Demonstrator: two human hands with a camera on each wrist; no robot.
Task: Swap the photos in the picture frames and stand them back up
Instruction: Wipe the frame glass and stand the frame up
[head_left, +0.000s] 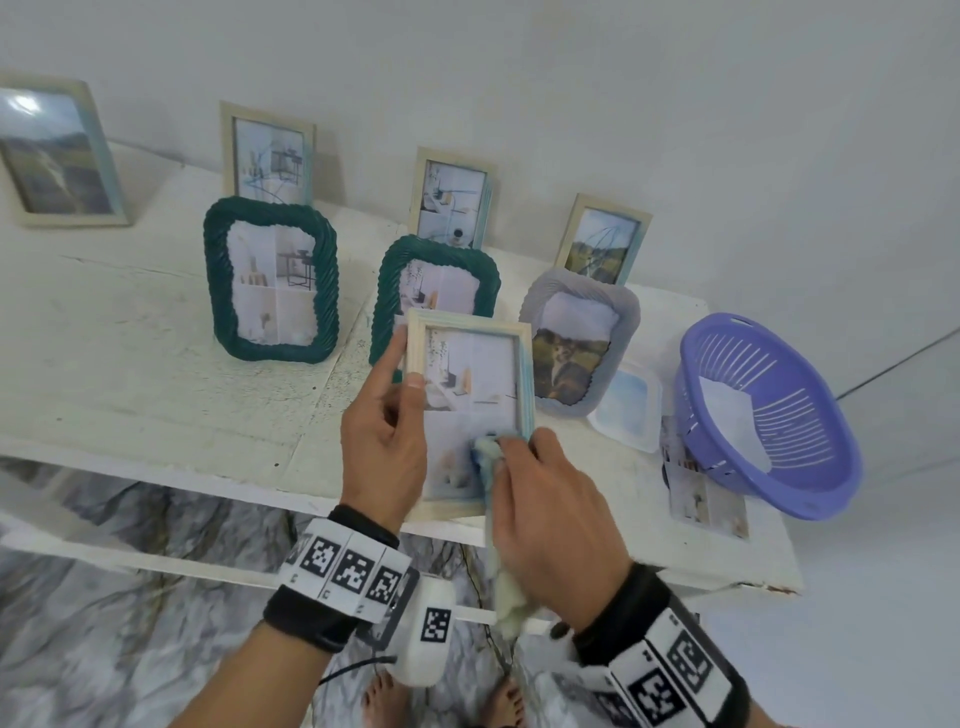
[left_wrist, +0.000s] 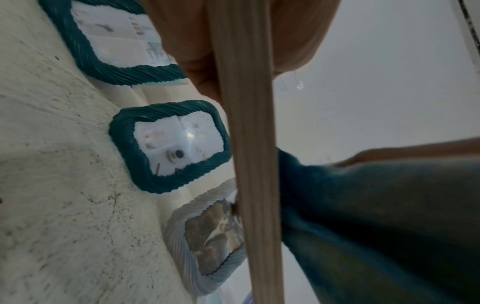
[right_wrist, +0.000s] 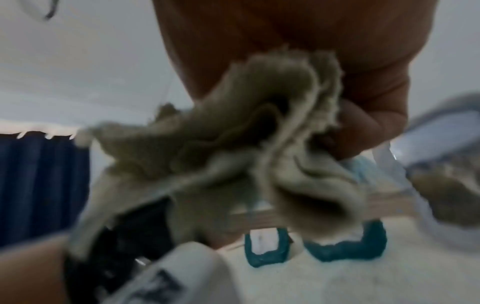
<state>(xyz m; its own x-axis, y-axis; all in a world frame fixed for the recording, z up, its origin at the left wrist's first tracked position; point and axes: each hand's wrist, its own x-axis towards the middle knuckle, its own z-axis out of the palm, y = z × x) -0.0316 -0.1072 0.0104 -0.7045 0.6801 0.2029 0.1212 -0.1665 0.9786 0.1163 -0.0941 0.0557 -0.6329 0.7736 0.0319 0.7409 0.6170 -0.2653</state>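
The left hand (head_left: 384, 436) grips the left rail of a pale wooden rectangular picture frame (head_left: 470, 415), thumb on the front and index finger stretched up along the outer edge, holding it upright above the near edge of the scuffed white painted table (head_left: 130, 364). The right hand (head_left: 550, 514) has its fingers curled around a crumpled cream and blue cloth (head_left: 491, 457), pressing it on the lower right of the frame's glass; the cloth's tail hangs below the wrist. In the left wrist view the frame's rail runs edge-on between thumb and fingers. Just behind the held frame stands a dark green rope-textured frame (head_left: 436, 291), partly hidden by it, with a larger matching green frame (head_left: 270, 280) to the left and a grey ribbed frame (head_left: 579, 348) close on the right. Four pale wooden frames lean on the wall at the back. A purple plastic slotted basket (head_left: 769, 415) sits tilted at the right end, touching loose printed photos (head_left: 706, 499). Open tabletop lies at front left.
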